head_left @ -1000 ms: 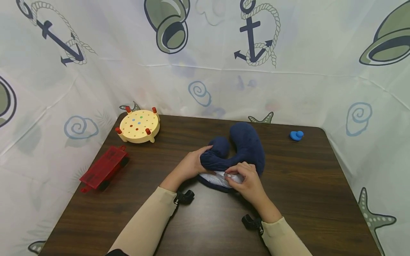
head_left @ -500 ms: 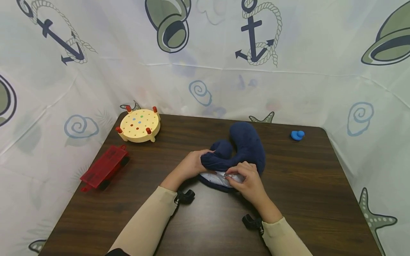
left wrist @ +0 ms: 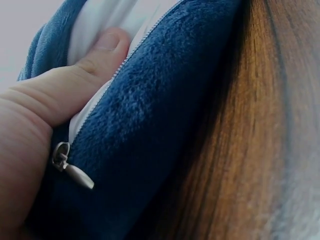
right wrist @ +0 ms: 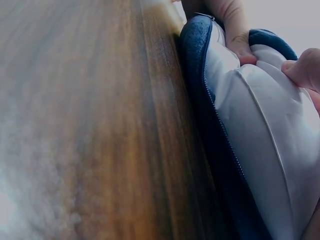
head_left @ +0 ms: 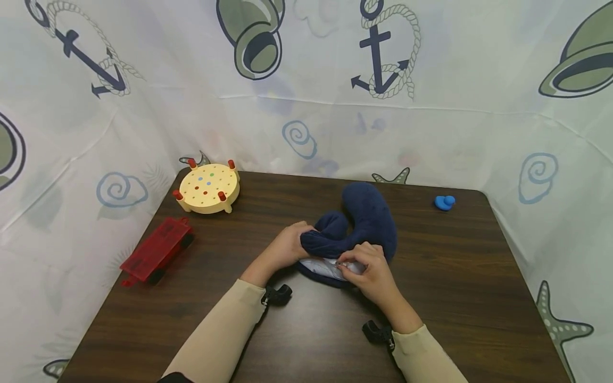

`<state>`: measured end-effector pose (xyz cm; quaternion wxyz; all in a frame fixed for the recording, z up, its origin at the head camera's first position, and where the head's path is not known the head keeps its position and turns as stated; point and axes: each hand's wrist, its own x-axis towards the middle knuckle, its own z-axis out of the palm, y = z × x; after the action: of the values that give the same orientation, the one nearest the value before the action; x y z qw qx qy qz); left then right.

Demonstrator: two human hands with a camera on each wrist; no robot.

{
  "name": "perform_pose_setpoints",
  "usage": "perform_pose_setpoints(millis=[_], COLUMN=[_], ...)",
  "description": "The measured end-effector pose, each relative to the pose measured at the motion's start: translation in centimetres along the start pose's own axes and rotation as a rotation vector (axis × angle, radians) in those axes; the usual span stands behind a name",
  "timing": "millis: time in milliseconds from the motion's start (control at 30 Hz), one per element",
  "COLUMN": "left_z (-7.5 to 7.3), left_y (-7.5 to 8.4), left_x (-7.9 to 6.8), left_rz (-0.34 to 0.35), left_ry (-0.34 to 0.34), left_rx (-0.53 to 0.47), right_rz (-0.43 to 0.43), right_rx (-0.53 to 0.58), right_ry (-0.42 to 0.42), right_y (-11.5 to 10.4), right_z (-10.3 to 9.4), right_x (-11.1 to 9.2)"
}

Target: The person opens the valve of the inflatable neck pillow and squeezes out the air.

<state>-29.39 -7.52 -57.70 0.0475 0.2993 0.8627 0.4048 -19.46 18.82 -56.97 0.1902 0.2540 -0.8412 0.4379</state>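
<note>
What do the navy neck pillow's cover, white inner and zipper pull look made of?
Cover: soft plush fabric, probably synthetic; short fuzzy pile shows.
White inner: smooth with a slight sheen, creased, seamed; thin plastic film or slick fabric, can't tell which.
Zipper pull: likely metal, silvery with bright glints; coated plastic possible.

Booth-like nook, nautical-print curtains (head_left: 206,58) behind and beside a wooden table (head_left: 460,276)

The navy curved plush pillow (head_left: 375,213) is looking fuzzy and matt. Its silver teardrop-shaped metal zip pull (left wrist: 79,176) is gleaming smoothly.
</note>
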Motion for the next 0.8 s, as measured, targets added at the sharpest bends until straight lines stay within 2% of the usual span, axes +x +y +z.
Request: perform_pose_setpoints(millis=[133,300,400,500,600,667,800], left_z=[0.0,-0.2,-0.3,-0.3,-0.2,0.0,0.3], left_y=[-0.2,0.2,0.4,0.7,0.8,0.8,0.6], left_x=[-0.2,-0.1,0.1,0.1,0.1,0.0,-0.2], left_rz=[0.058,0.049,-0.007,-0.094,-0.164,-0.193,-0.209], left_ry=[0.021,-0.010,-0.032,-0.051,-0.048,-0.029,0.012], left_rx=[-0.007,0.016,0.027,0.023,0.004,-0.028,-0.109], right_rz=[-0.003,0.006,0.018,0.022,0.024,0.020,0.019], right_rx=[0.000,-0.001,-0.005,-0.005,0.011,0.025,0.051], right_ry=[-0.005,0.000,-0.002,0.001,0.010,0.019,0.035], right_y=[0.1,0.1,0.1,0.0,0.0,0.0,0.1], right_z=[0.1,0.2,0.1,0.1,0.1,0.1,0.1], right_x=[0.0,-0.1,-0.2,-0.2,-0.2,-0.1,0.0])
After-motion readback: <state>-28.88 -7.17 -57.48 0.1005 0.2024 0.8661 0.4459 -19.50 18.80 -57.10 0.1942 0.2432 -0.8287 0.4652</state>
